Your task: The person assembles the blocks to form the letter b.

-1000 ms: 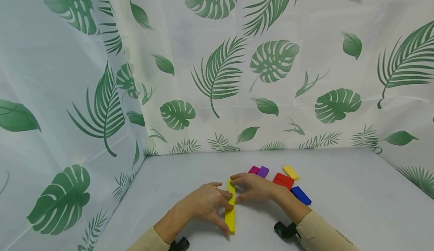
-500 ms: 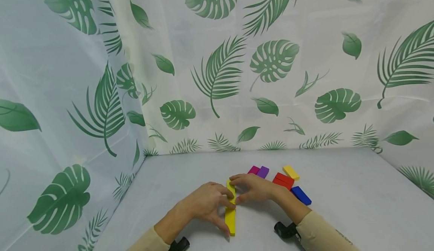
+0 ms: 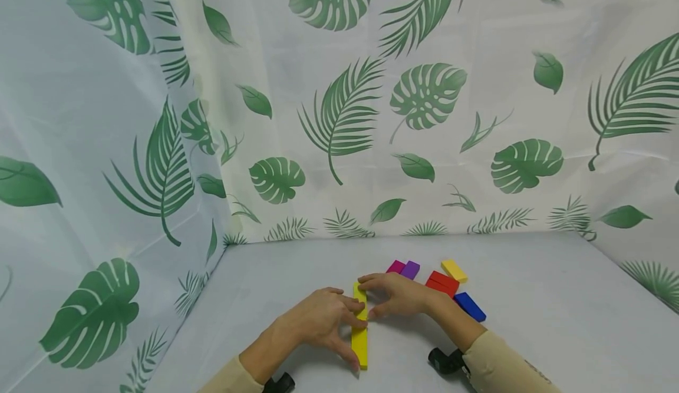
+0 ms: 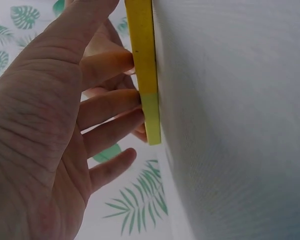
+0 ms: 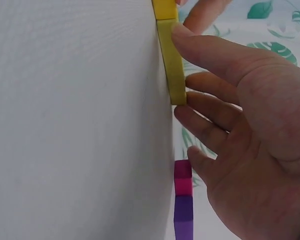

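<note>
Two bare hands meet over a row of flat yellow rectangular blocks [image 3: 359,328] lying end to end on the pale grey desk [image 3: 530,299], near its front edge and running away from the person. In the wrist views a seam shows where two yellow pieces of slightly different shade butt together.

The left hand [image 3: 318,319] lies to the left of the row, fingers nearly straight and slightly fanned. In the left wrist view its fingertips [image 4: 132,102] press against the side face of the yellow row [image 4: 145,75] on either side of the seam, with the thumb reaching along the near part of the row; no finger wraps round a block.

The right hand [image 3: 400,294] approaches from the right at the far end of the row. Its fingers are loosely extended and apart; the thumb tip [image 5: 182,37] rests against the yellow row [image 5: 171,60] close to the seam, and a fingertip touches the far end. It likewise encloses nothing.

Beyond the right hand lie a magenta block [image 3: 395,266] and a purple block [image 3: 410,270], touching each other. Further right are a red block [image 3: 442,283], a short yellow block [image 3: 454,270] and a blue block [image 3: 469,307], grouped near the right forearm. A white curtain printed with green leaves [image 3: 339,116] encloses the desk behind and on both sides.
</note>
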The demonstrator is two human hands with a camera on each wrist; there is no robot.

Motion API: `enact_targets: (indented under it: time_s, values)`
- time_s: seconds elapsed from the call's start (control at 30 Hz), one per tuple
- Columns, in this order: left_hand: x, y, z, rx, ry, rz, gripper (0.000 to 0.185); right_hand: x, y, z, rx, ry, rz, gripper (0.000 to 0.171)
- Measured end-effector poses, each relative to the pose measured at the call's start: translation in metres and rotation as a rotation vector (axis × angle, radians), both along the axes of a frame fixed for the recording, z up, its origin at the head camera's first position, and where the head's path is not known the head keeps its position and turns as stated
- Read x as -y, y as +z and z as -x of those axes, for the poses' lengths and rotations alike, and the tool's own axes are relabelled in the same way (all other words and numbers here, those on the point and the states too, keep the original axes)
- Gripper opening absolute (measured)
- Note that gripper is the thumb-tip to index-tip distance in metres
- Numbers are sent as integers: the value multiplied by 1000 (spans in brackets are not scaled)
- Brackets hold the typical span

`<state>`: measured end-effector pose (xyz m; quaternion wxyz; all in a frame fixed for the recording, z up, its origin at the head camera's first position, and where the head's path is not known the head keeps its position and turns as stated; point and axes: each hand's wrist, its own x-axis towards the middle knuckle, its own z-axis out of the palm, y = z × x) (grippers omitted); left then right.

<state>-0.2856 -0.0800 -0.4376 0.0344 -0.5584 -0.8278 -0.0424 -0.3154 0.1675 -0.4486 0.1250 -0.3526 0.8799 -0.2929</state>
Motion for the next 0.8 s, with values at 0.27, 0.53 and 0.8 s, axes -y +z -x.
enact_targets:
  time_s: [0.27,0.53,0.8]
  values:
    - [-1,1,-1,-16,-5,3,72,-6,10,-2,-83,-109,75,52]
    - [-2,2,-2,14,28,25,73,-20,18,5,-212,-171,128,49]
    - [0,3,-3,-11,26,32,73,-27,23,6,-227,-222,162,49]
